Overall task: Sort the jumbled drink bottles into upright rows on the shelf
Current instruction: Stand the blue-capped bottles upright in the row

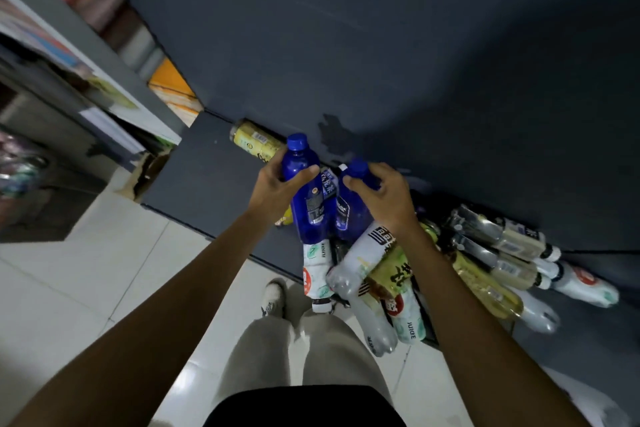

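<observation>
Dark smooth shelf (214, 163) holds jumbled plastic bottles (388, 274). Left hand (277, 187) wraps round one shiny blue bottle (306, 191); right hand (388, 198) curls over the second blue bottle (351, 215), both upright.

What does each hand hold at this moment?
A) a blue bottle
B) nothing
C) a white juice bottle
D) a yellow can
A: the left hand grips one blue bottle and the right hand grips a second blue bottle near its cap.
</observation>
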